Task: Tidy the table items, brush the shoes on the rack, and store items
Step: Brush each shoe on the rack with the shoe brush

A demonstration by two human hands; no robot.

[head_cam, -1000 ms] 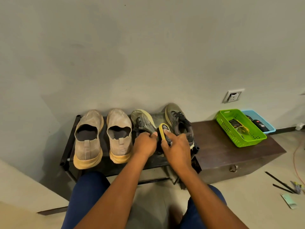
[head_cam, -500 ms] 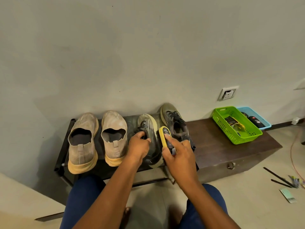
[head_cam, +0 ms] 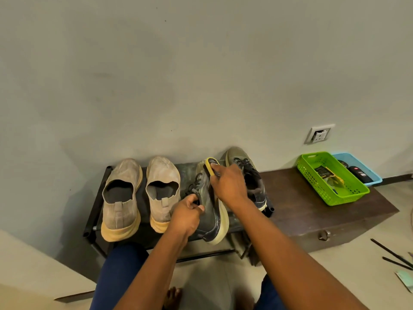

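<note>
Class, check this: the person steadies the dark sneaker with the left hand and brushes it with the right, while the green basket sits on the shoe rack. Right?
Not quite. The head view shows the green basket on the brown chest, not the shoe rack. The left hand does hold the dark sneaker, and the right hand the brush.

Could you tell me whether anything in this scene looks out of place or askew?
Two thin black sticks and a pale green paper scrap lie loose on the floor, right of the dark wooden chest. The tilted dark lace-up sneaker is merely held for brushing.
</note>
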